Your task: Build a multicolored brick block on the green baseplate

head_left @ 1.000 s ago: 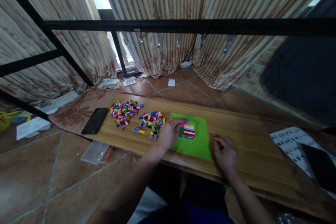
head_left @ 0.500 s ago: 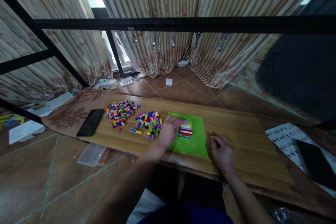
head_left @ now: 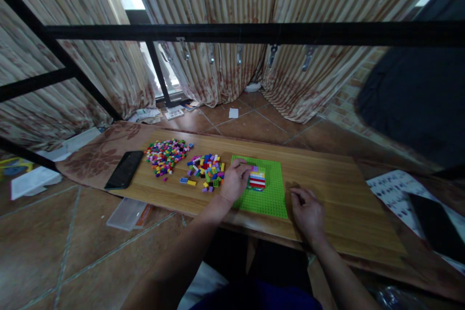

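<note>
A green studded baseplate (head_left: 271, 198) lies on the wooden tabletop before me. On it stands a small block of stacked building bricks (head_left: 257, 181) with red, white and yellow rows. My left hand (head_left: 234, 181) reaches over the plate's left part, its thumb and fingers pinched at a purple brick (head_left: 255, 168) by the back of the stack. The fingers hide part of that brick and the stack's left side. My right hand (head_left: 308, 210) rests on the wood just right of the plate, fingers curled together, with nothing visible in them.
Left of the plate lie a pile of larger bricks (head_left: 207, 167) and a pile of small bricks (head_left: 167, 155). A black phone (head_left: 124, 169) is farther left. A printed sheet (head_left: 395, 193) and a dark flat device (head_left: 434, 223) are at right. A black bar (head_left: 232, 34) crosses ahead.
My left hand's fingers have shifted very slightly at the purple brick. My right hand and the brick stack look the same.
</note>
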Available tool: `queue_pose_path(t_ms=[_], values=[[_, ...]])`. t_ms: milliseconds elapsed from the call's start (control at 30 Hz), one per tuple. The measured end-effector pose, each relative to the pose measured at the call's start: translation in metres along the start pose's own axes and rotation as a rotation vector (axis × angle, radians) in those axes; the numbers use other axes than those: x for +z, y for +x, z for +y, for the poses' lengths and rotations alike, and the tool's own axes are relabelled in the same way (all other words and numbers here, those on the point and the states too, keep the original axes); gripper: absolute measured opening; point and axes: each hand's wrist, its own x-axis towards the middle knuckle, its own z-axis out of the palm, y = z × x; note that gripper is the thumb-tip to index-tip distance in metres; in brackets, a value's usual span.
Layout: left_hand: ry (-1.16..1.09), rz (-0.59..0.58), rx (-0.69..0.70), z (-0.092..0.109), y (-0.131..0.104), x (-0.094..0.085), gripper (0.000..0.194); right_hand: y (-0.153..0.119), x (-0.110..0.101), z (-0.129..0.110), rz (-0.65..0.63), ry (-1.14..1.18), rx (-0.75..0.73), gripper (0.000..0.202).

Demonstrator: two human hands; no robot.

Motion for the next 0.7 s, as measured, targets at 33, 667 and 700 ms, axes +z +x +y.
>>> queue_pose_path(t_ms=[33, 667, 700], values=[[0.002, -0.002, -0.002, 0.001, 0.001, 0.0, 0.019, 0.0, 0.0, 0.0, -0.002, -0.003, 0.001, 0.03], [0.473, -0.146, 0.131, 0.017, -0.008, -0.01, 0.028, 0.0, 0.0, -0.001, 0.0, -0.005, 0.006, 0.029], [0.489, -0.15, 0.134, 0.018, -0.008, -0.01, 0.028, 0.0, -0.001, -0.002, -0.001, -0.01, 0.005, 0.029]])
